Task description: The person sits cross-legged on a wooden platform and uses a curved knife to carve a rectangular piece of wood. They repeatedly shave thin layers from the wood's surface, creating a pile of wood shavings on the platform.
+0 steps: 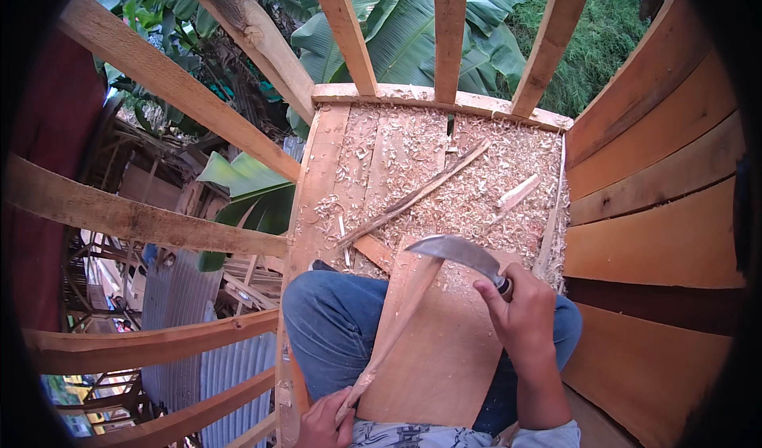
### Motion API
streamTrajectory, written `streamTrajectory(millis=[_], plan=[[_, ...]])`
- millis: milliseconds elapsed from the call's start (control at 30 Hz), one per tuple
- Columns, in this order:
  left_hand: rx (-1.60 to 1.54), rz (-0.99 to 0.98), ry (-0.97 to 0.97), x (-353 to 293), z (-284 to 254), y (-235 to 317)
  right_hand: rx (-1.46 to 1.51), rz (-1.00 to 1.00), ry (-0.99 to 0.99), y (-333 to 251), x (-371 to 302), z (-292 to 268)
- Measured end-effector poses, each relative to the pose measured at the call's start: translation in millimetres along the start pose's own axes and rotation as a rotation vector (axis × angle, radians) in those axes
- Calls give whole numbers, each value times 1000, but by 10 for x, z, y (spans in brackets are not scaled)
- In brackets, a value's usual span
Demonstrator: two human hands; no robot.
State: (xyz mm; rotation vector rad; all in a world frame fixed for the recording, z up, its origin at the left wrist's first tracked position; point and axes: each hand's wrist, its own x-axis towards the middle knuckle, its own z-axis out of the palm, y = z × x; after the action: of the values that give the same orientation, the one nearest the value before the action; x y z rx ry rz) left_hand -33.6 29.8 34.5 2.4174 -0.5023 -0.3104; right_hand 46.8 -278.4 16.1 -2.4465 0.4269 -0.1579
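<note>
My right hand (524,309) is wrapped round the dark handle of a sickle-shaped knife (458,249). Its curved blade points left and lies over the far end of a thin wooden stick (397,325); whether the edge touches the wood I cannot make out. The stick's near end is gripped by my left hand (325,423), low in the picture beside my body. Beneath the stick, a flat wooden board (444,353) rests across my lap, between my jean-clad legs.
Curly wood shavings (508,154) cover much of the plank floor (321,150). A long rough strip of wood (421,194) and a pale wood piece (520,192) lie among them. Wooden rails (159,218) stand on the left and ahead, and a plank wall (659,226) on the right.
</note>
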Motion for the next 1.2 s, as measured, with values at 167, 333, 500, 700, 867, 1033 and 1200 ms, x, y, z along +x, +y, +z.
streamTrajectory(millis=[167,333,500,700,867,1033,1200], plan=[[10,51,-12,16,18,-55,-29,-191,-36,-104,-145,78],[-1,30,-10,-20,38,-50,-61,-65,-17,-58,-45,-36],[-28,-20,1,-39,67,-48,-120,-183,-32,-147,-114,-59],[-37,-11,-11,-40,83,-70,-70,-173,-12,-144,-146,14],[-20,4,-19,-71,94,-104,-186,201,255,205,201,-157],[16,49,-42,-76,127,-161,-62,-119,1,-131,-115,-118],[-1,51,-30,-56,119,-152,-48,30,95,141,-73,-18]])
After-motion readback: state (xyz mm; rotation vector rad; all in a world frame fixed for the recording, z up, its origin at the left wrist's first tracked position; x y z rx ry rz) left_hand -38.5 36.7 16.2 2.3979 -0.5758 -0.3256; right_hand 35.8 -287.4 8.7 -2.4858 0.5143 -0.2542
